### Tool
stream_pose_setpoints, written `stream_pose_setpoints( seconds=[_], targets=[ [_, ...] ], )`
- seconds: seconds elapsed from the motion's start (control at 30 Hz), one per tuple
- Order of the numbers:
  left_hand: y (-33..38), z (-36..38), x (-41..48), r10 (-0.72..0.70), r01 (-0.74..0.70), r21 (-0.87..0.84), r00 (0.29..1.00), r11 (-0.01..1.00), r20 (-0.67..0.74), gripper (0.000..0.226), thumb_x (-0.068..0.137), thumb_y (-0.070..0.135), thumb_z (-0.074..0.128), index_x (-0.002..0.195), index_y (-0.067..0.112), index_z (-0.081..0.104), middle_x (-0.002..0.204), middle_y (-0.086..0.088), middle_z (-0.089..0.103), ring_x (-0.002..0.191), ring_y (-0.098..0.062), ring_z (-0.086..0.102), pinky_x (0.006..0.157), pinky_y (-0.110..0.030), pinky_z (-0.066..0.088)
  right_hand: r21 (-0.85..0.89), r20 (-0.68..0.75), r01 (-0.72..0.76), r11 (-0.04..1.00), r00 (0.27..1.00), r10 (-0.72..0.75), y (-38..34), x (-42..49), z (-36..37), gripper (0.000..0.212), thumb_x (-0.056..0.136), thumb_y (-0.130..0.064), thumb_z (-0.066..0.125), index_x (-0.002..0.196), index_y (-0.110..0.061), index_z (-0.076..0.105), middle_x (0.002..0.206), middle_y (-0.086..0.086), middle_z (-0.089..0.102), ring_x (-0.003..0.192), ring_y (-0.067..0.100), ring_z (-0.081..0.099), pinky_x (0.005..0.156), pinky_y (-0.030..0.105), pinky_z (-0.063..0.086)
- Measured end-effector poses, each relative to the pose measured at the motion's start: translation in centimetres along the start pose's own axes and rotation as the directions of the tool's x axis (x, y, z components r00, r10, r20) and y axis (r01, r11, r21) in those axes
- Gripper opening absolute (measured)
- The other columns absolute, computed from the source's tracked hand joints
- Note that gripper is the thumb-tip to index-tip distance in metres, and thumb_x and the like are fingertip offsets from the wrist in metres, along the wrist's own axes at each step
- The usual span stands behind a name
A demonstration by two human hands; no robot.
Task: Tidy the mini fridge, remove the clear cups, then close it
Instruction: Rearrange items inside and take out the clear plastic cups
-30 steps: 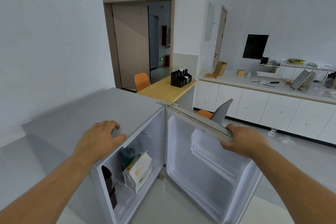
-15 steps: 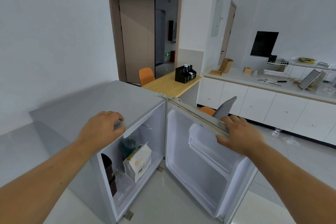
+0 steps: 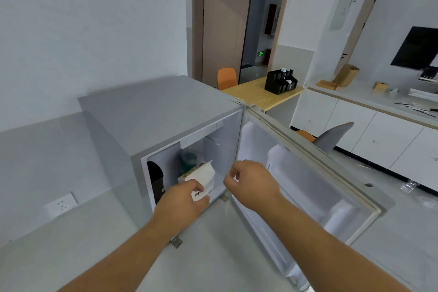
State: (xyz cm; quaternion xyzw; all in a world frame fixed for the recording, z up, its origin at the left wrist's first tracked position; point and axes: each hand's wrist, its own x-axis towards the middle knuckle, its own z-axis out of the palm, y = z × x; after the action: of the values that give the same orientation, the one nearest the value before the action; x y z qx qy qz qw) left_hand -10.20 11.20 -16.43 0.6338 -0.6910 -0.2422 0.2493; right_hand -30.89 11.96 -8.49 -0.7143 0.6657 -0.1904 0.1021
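The grey mini fridge (image 3: 154, 111) stands on the floor with its door (image 3: 315, 180) swung wide to the right. Inside are a white paper bag (image 3: 203, 176), a dark bottle (image 3: 155, 179) at the left and a clear cup with a dark green lid (image 3: 188, 157) behind the bag. My left hand (image 3: 183, 201) is at the fridge mouth, its fingers closing on the bag's lower front. My right hand (image 3: 251, 181) hovers in front of the opening, right of the bag, fingers loosely curled and holding nothing.
A wooden table (image 3: 260, 95) with a black organiser (image 3: 280, 82) and an orange chair (image 3: 227, 77) stand behind the fridge. White counter cabinets (image 3: 369, 130) run along the right. A grey chair (image 3: 334, 135) sits behind the door. Crumpled clear plastic (image 3: 408, 186) lies on the floor.
Both hands left the fridge top and the door edge and dropped to the opening. My left hand has reached the white bag. The camera has tilted downward.
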Motion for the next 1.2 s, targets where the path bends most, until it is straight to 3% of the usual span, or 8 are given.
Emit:
stream_pose_setpoints(
  seconds=[0.13, 0.27, 0.5, 0.67, 0.77, 0.83, 1.03, 1.2],
  targets=[
    [-2.7, 4.8, 2.7, -0.231, 0.232, -0.323, 0.972, 0.917, 0.041, 0.034, 0.089, 0.052, 0.075, 0.115, 0.042, 0.056, 0.131, 0.011, 0.063, 0.105, -0.012, 0.06, 0.067, -0.018, 0.049, 0.215, 0.152, -0.208, 0.954, 0.972, 0.177, -0.3, 3.9, 6.5, 0.022, 0.091, -0.041, 0.06, 0.075, -0.026, 0.057, 0.074, -0.006, 0.063, 0.069, 0.011, 0.06, 0.056, 0.027, 0.043],
    [-6.3, 9.0, 6.4, -0.421, 0.373, -0.502, 0.907, 0.78, 0.018, 0.049, 0.089, 0.036, 0.08, 0.127, 0.035, 0.049, 0.141, 0.003, 0.06, 0.114, -0.019, 0.06, 0.046, -0.008, 0.04, 0.334, 0.231, -0.376, 0.864, 0.922, 0.311, 0.5, 8.1, 12.7, 0.039, 0.092, -0.04, 0.062, 0.061, -0.02, 0.049, 0.049, -0.01, 0.05, 0.045, 0.004, 0.05, 0.042, 0.018, 0.033],
    [-10.7, 13.2, 11.2, -0.56, 0.423, -0.583, 0.826, 0.694, -0.068, 0.068, 0.089, 0.028, 0.078, 0.148, 0.022, 0.044, 0.151, -0.005, 0.052, 0.129, -0.03, 0.058, 0.093, -0.036, 0.047, 0.446, 0.335, -0.513, 0.733, 0.855, 0.395, 1.0, 13.7, 20.2, 0.044, 0.092, -0.052, 0.06, 0.088, -0.01, 0.071, 0.085, 0.008, 0.074, 0.08, 0.025, 0.07, 0.079, 0.043, 0.062],
    [-12.0, 15.0, 12.9, -0.552, 0.392, -0.583, 0.825, 0.711, -0.119, 0.069, 0.084, 0.025, 0.081, 0.144, 0.022, 0.047, 0.146, -0.005, 0.055, 0.118, -0.024, 0.063, 0.083, -0.032, 0.046, 0.455, -0.064, -0.323, 0.83, 0.918, 0.392, 2.3, 17.7, 22.3, 0.026, 0.09, -0.053, 0.06, 0.095, -0.027, 0.058, 0.091, -0.007, 0.064, 0.078, 0.015, 0.064, 0.055, 0.03, 0.05],
    [-12.6, 15.3, 13.5, -0.531, 0.371, -0.581, 0.838, 0.724, -0.127, 0.075, 0.082, 0.027, 0.081, 0.147, 0.026, 0.044, 0.147, 0.001, 0.054, 0.1, -0.003, 0.061, 0.076, -0.023, 0.045, 0.295, -0.21, -0.128, 0.947, 0.958, 0.194, 3.0, 21.0, 23.0, 0.056, 0.082, -0.064, 0.065, 0.127, -0.035, 0.05, 0.121, -0.006, 0.062, 0.104, 0.017, 0.058, 0.073, 0.031, 0.052],
    [-13.0, 15.5, 13.7, -0.503, 0.343, -0.592, 0.855, 0.729, -0.124, 0.075, 0.082, 0.026, 0.081, 0.147, 0.027, 0.044, 0.146, 0.003, 0.054, 0.086, 0.013, 0.06, 0.067, -0.01, 0.045, 0.185, -0.134, -0.066, 0.981, 0.987, 0.092, 2.9, 23.2, 23.3, 0.076, 0.076, -0.067, 0.071, 0.139, -0.035, 0.042, 0.133, -0.001, 0.06, 0.112, 0.024, 0.056, 0.084, 0.039, 0.055],
    [-14.1, 16.2, 13.9, -0.478, 0.331, -0.569, 0.87, 0.752, -0.125, 0.07, 0.082, 0.025, 0.08, 0.144, 0.022, 0.047, 0.143, -0.001, 0.056, 0.083, 0.034, 0.049, 0.056, -0.002, 0.041, 0.023, 0.13, -0.061, 0.998, 0.99, 0.057, 0.9, 26.8, 25.0, 0.105, 0.07, -0.06, 0.085, 0.152, -0.033, 0.026, 0.126, 0.002, 0.058, 0.105, 0.03, 0.062, 0.081, 0.042, 0.059],
    [-14.8, 16.0, 14.0, -0.49, 0.329, -0.625, 0.866, 0.708, -0.1, 0.064, 0.082, 0.021, 0.08, 0.138, 0.024, 0.049, 0.134, 0.0, 0.062, 0.085, 0.017, 0.064, 0.059, -0.003, 0.045, 0.066, 0.15, -0.05, 0.997, 0.988, 0.039, -0.4, 27.2, 26.4, 0.092, 0.068, -0.047, 0.087, 0.146, -0.029, 0.04, 0.107, -0.004, 0.048, 0.092, 0.027, 0.065, 0.06, 0.032, 0.05]
  ],
)
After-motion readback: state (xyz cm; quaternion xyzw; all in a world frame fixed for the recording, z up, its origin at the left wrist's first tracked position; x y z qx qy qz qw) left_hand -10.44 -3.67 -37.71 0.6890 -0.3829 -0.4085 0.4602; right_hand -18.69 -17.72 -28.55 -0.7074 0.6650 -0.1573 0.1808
